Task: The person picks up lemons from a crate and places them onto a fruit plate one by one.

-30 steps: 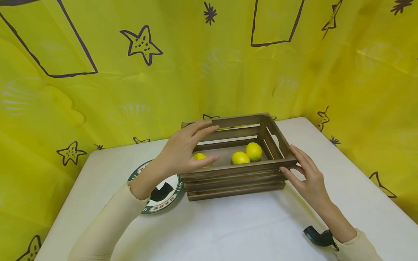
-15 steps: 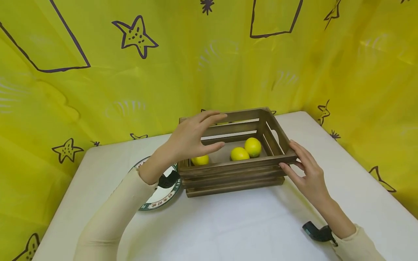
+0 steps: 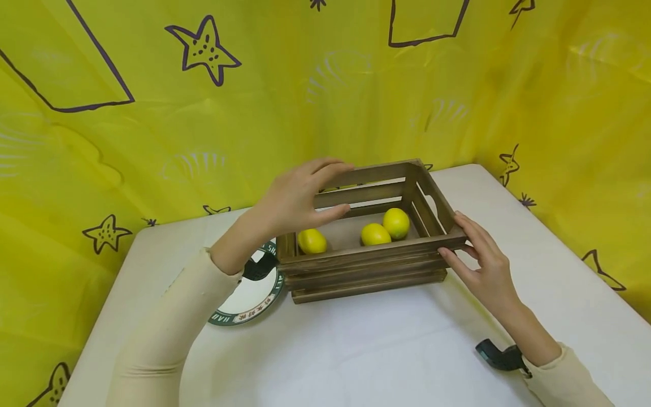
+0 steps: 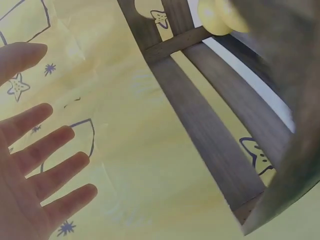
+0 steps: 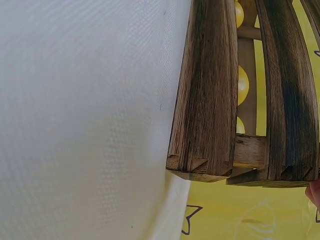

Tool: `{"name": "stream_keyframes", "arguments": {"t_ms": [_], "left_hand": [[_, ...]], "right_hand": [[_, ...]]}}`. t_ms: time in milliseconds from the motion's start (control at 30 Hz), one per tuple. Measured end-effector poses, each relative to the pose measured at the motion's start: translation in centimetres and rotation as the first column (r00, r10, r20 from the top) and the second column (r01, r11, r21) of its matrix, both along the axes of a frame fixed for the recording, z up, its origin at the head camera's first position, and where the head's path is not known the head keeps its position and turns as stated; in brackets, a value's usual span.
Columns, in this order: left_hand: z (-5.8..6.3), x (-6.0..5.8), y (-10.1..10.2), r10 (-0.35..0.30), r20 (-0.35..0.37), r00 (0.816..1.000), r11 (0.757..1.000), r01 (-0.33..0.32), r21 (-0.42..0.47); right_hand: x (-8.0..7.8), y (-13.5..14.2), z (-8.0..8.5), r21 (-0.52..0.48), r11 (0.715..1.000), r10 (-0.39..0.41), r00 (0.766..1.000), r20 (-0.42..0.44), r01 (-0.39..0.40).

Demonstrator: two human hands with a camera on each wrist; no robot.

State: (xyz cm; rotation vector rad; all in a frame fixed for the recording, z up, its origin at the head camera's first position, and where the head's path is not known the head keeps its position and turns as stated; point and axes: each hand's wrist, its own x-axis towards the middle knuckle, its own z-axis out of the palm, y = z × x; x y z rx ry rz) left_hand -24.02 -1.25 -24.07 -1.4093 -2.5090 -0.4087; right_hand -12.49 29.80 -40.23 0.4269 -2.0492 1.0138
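Observation:
A brown slatted wooden crate (image 3: pixel 366 265) stands on the table with three yellow lemons inside. Two lemons, the rear one (image 3: pixel 396 223) and the front one (image 3: pixel 375 234), lie together toward the right; a third lemon (image 3: pixel 312 241) is by the left end. Over the crate's left end hovers my left hand (image 3: pixel 292 200), fingers stretched out and holding nothing. The left wrist view shows that hand's spread fingers (image 4: pixel 55 165) apart from the slats. My right hand (image 3: pixel 485 268) grips the crate's front right corner, thumb at the front rim; the right wrist view shows only a fingertip (image 5: pixel 314 192).
A white plate (image 3: pixel 249 302) with a green lettered rim sits left of the crate, partly hidden by my left forearm and its black wrist device (image 3: pixel 259 267). Another black device (image 3: pixel 498 356) is on my right wrist. A yellow patterned curtain (image 3: pixel 274 102) hangs behind the white table (image 3: pixel 356 350).
My left hand has risen and shifted a little right over the crate, uncovering more of the left lemon. The right hand keeps its hold on the corner. The head view has tilted slightly.

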Motion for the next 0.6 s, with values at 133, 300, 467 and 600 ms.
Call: {"name": "stream_keyframes", "arguments": {"t_ms": [133,300,467,600], "left_hand": [[0.5,0.0,0.3,0.0,0.007,1.0,1.0,0.0,-0.008],[1.1,-0.1,1.0,-0.014,0.012,1.0,1.0,0.014,-0.016],[1.3,-0.4,1.6,-0.029,0.012,0.999,0.999,0.03,-0.022],[1.4,-0.6,1.9,-0.027,0.021,0.999,0.999,0.028,-0.041]], "right_hand": [[0.1,0.1,0.0,-0.001,1.0,0.002,1.0,-0.002,-0.002],[0.1,0.1,-0.1,-0.009,1.0,0.01,1.0,0.001,-0.01],[0.2,0.2,-0.1,0.002,1.0,0.005,1.0,0.024,-0.005],[0.3,0.0,0.0,0.01,1.0,0.003,0.999,0.042,-0.003]]}}
